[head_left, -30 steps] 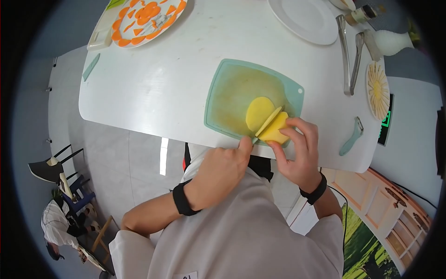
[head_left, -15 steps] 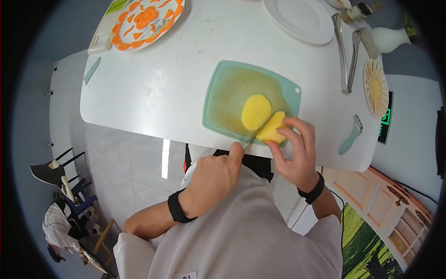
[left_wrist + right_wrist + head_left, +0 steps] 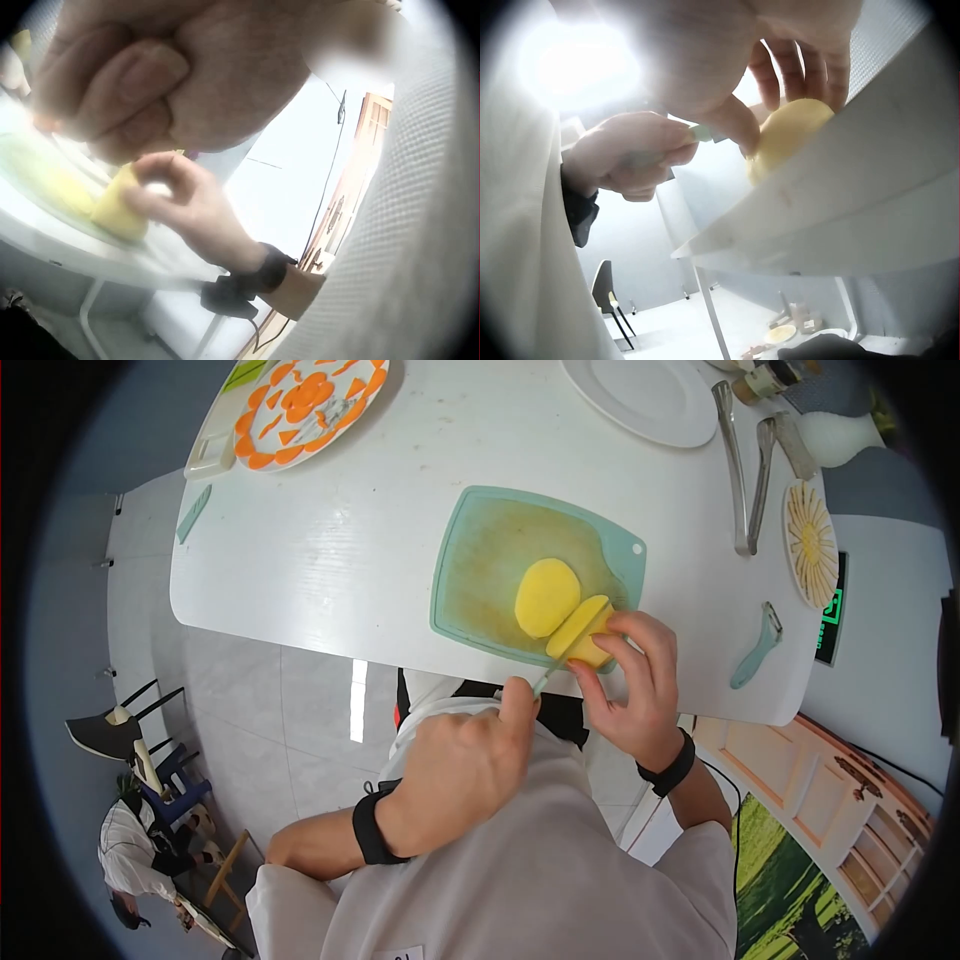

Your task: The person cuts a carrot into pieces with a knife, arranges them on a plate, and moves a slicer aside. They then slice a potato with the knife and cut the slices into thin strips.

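Observation:
A green cutting board [image 3: 490, 560] lies near the table's front edge, with a flat yellow slice [image 3: 547, 598] on it. Beside the slice is a thicker yellow piece [image 3: 578, 630]. My left hand [image 3: 465, 765] grips the pale green handle of a knife [image 3: 543, 682], whose blade is at the thicker piece; how deep it sits cannot be told. My right hand [image 3: 640, 685] pinches that piece between thumb and fingers from the right. In the right wrist view the knife handle [image 3: 700, 133] shows in the left fist.
A plate of orange slices [image 3: 265, 435] is at the back left, a bare white plate [image 3: 650, 400] at the back right. Metal tongs [image 3: 738, 480], a peeler [image 3: 757, 650] and a plate of pale strips [image 3: 810, 540] lie right. A green-handled item [image 3: 195, 513] lies left.
The leaning slice has dropped from the blade and no longer stands between the two pieces. The knife moved left and toward me, then back right onto the thicker piece. The right hand keeps its pinch.

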`<state>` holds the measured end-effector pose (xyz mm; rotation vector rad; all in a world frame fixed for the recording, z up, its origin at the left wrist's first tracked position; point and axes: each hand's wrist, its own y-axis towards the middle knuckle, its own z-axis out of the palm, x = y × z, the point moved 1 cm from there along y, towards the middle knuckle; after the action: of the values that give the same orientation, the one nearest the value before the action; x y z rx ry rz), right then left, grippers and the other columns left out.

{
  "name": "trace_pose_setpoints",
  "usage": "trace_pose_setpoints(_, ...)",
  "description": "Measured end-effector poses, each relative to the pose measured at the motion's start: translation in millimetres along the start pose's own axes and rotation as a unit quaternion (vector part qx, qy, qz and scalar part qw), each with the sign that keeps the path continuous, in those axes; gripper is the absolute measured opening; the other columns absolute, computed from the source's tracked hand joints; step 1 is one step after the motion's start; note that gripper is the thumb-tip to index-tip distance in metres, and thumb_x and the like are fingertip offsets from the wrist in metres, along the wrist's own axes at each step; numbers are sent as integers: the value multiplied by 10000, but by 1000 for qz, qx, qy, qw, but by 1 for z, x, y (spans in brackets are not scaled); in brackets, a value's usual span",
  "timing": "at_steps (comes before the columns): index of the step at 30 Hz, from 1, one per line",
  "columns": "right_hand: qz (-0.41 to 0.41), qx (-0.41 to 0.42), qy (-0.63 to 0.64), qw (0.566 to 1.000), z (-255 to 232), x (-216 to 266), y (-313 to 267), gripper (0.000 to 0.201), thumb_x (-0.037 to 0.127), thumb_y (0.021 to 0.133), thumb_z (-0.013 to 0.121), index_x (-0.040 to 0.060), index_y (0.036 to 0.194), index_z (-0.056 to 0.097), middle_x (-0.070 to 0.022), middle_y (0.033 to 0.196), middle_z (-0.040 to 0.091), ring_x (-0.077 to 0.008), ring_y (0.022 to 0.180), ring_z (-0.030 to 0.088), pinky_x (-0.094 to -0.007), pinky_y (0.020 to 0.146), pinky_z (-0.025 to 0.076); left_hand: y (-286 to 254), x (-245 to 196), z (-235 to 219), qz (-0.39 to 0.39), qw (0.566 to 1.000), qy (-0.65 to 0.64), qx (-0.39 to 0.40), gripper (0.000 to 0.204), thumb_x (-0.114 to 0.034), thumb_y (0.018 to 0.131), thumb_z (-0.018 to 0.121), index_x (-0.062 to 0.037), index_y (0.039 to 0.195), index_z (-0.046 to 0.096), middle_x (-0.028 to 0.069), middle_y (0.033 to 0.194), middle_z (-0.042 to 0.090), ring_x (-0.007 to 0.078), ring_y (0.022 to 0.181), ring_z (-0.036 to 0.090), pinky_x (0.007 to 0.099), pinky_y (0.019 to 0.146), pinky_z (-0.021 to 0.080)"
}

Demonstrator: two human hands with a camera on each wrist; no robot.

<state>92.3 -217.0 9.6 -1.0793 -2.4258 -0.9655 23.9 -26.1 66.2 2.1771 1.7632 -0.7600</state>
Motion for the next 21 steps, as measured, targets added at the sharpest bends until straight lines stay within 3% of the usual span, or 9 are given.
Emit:
trace_pose_setpoints(13, -23, 2, -17, 1000, -2, 0, 4, 386, 21, 741, 824, 8, 1085, 648, -117, 1204, 608, -328, 1088, 595, -405, 886, 517, -1, -6, 1, -3, 999, 29, 13, 156, -106, 957, 621, -29, 903, 497, 63, 478, 514, 237, 405, 569, 354, 408, 435)
trace_pose_setpoints(16, -22, 9, -18, 1000, -2, 0, 4, 392, 19, 740, 823, 7, 1091, 650, -118, 1205, 609, -328, 1085, 596, -406, 887, 516, -4, -4, 4, 8, 999, 37, 2, 95, -92, 925, 566, -54, 894, 485, 35, 499, 491, 198, 389, 542, 330, 385, 413)
trace_pose_setpoints(21, -24, 7, -19, 999, -2, -1, 4, 402, 15, 742, 818, 6, 1107, 651, -118, 1209, 610, -331, 1085, 597, -408, 891, 514, -4, -4, 2, 8, 999, 40, 15, 81, -63, 882, 560, -49, 908, 484, 37, 508, 502, 208, 400, 559, 333, 394, 430)
